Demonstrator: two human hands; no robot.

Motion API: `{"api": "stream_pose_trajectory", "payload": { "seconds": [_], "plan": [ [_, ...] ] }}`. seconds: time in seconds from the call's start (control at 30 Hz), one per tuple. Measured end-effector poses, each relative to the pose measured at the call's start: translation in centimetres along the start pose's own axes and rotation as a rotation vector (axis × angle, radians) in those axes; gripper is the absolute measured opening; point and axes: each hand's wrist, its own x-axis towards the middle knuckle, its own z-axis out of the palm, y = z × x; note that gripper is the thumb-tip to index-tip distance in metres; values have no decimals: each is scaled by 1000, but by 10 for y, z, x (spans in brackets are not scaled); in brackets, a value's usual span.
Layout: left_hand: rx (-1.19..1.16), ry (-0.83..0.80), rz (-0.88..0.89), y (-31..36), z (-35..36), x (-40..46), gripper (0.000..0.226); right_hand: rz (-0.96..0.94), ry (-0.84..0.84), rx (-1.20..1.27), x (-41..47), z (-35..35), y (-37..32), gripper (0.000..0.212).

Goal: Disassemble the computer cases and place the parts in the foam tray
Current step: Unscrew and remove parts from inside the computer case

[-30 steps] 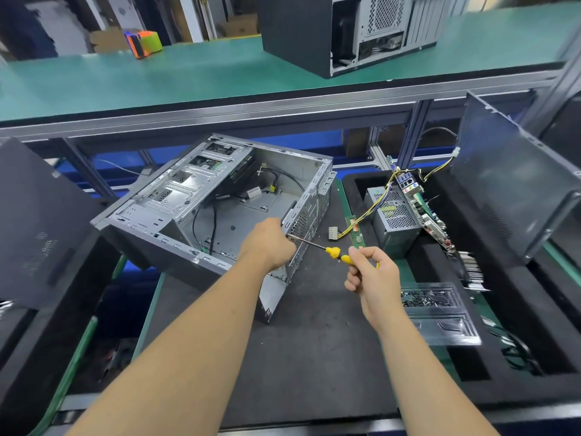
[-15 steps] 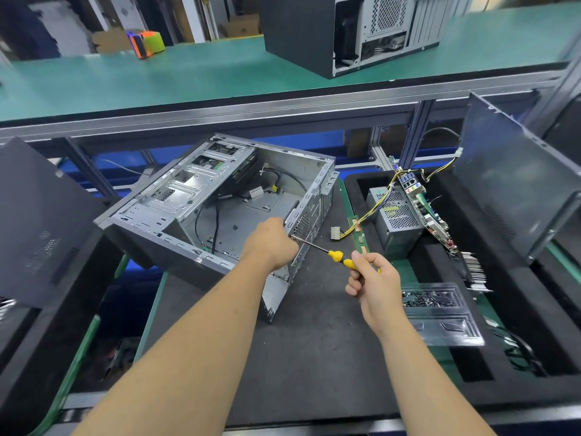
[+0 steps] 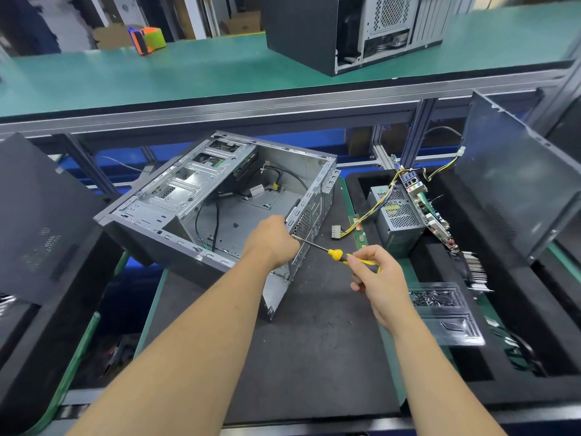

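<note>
yellow-handled screwdriver (image 3: 342, 257) pinched in right hand (image 3: 380, 284), tip at rear wall of open case (image 3: 220, 215), which sits tilted on the dark mat (image 3: 314, 357), left of the foam tray (image 3: 471, 366). left hand (image 3: 273, 239) grips the case's rear edge beside the tip. risk: tip slips off the screw and jabs the left fingers, or the loosened screw drops into the case.

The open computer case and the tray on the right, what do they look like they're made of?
Open computer case: bare sheet metal, probably steel, dull grey with stamped slots and folded edges. Foam tray: matte black foam, by its soft, non-reflective, cut-out walls.
</note>
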Motion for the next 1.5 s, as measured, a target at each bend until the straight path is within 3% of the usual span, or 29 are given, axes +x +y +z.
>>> {"api": "stream_pose_trajectory", "payload": {
  "seconds": [0.1, 0.17, 0.27, 0.33, 0.43, 0.5, 0.67, 0.83, 0.93, 1.03, 1.1, 1.2, 1.33, 1.5],
  "plan": [
    [3, 2, 3, 1, -1, 0, 11, -86, -74, -234, 1, -7, -15, 10],
    [7, -2, 11, 2, -3, -1, 12, -3, -116, -230, 1, -6, -28, 3],
    [34, -27, 18, 4, -3, -4, 6, 284, -190, -215, 0, -7, -47, 32],
    [19, -90, 21, 3, -8, -1, 6, 326, -238, -259, -4, -5, -57, 45],
    [-35, -250, 24, -6, -16, 2, 29, 231, -215, -308, -7, 2, -67, 47],
    [-49, -230, 33, -14, -13, -2, 41, 181, -183, -343, -6, 6, -70, 48],
    [51, -88, 57, -15, -5, -4, 9, 48, -151, -473, -7, 4, -71, 34],
    [78, -72, 61, -15, -5, -4, 10, -198, -71, -641, -9, 5, -71, 6],
    [53, -66, 65, -15, -6, -3, 8, -201, -46, -581, -13, 7, -67, 16],
    [13, -76, 61, -15, -7, -5, 6, -137, -16, -468, -19, 11, -61, 13],
    [-21, -88, 58, -14, -7, -6, 5, 10, -9, -353, -21, 14, -60, 10],
    [-31, -88, 54, -14, -9, -7, 7, 213, -25, -315, -20, 15, -59, 30],
    [-43, -94, 55, -14, -9, -7, 8, -25, 24, -509, -15, 13, -58, 22],
    [-6, -82, 66, -16, -7, -5, 10, -188, 80, -477, -18, 15, -57, 10]
  ]
}}
